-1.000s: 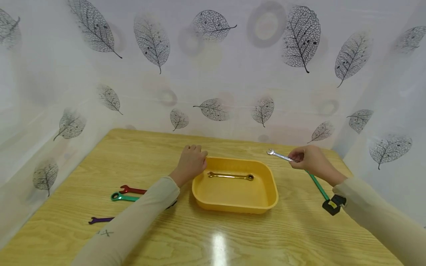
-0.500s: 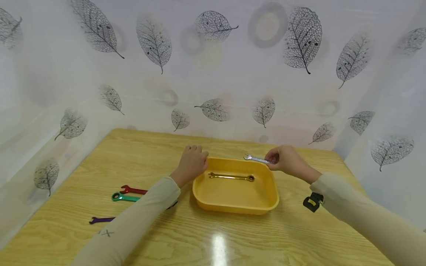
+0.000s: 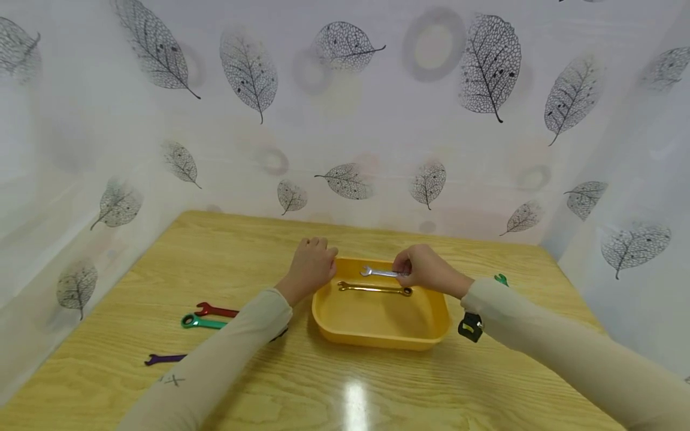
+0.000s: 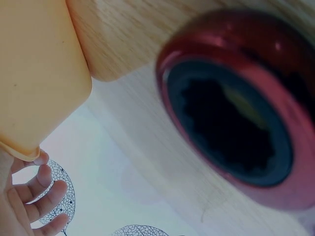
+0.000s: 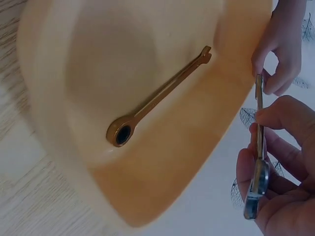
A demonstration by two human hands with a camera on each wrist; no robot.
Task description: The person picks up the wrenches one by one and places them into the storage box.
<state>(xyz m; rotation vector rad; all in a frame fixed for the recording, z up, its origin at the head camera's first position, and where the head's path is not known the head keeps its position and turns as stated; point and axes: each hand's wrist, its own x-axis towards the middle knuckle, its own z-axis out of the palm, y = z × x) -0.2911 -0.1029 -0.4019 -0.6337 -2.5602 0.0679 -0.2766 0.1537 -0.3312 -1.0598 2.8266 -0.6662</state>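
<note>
Head view: I confirm the right hand [image 3: 428, 270] pinched on the silver wrench [image 3: 378, 272]; its shaft runs left from that hand, long axis crosswise, over the yellow tray [image 3: 377, 341]; the left hand [image 3: 311, 263] is farther off. Left wrist view: I see that hand gripping the tray corner; right wrist view: the gold wrench [image 5: 165, 92] lies inside the tray, below the right hand.

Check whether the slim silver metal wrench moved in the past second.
Yes, leftward. In the head view, the silver wrench went from near the far right corner of the yellow rectangular plastic tray to overlapping its far inner wall.
</note>
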